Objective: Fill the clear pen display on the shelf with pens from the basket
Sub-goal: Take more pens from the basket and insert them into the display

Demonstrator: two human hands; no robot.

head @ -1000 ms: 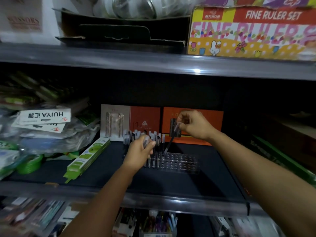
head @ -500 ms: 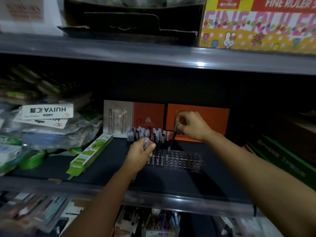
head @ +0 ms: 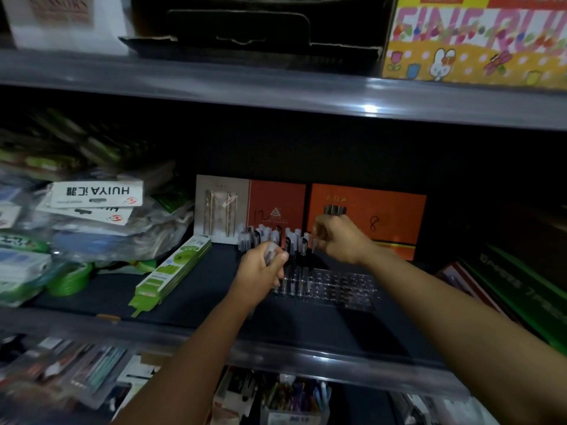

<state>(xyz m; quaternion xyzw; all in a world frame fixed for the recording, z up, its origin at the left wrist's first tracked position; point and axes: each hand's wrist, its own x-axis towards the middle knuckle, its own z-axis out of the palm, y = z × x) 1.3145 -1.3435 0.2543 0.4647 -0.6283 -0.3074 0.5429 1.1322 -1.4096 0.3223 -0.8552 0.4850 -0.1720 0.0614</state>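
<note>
On the dark middle shelf [head: 190, 308], seen from the head camera, a clear pen display [head: 340, 286] is set just in front of two orange boxes [head: 395, 219] that are propped against the back. Its left part is already filled with upright pens [head: 288, 240] with clear caps, while the holes on its right part are seen bare. The left hand [head: 260, 271] is held over the near left corner of the display, its fingers curled round a small bundle of clear-capped pens. The right hand [head: 340, 240] is raised over the far middle of the display, fingers drawn together in a pinch; a single pen [head: 314, 242] is held there, pointing down toward the rack, though the blur keeps the tip from being made out. The two hands are kept apart, with the standing pens between them. A green flat pack [head: 171, 271] is laid at an angle to the left of the display, and beyond it a heap of bagged stationery [head: 92, 222] is piled at the far left. On the shelf above, a brightly printed ruler-set box [head: 472, 41] is seen at the right. The basket cannot be made out in this view.
</note>
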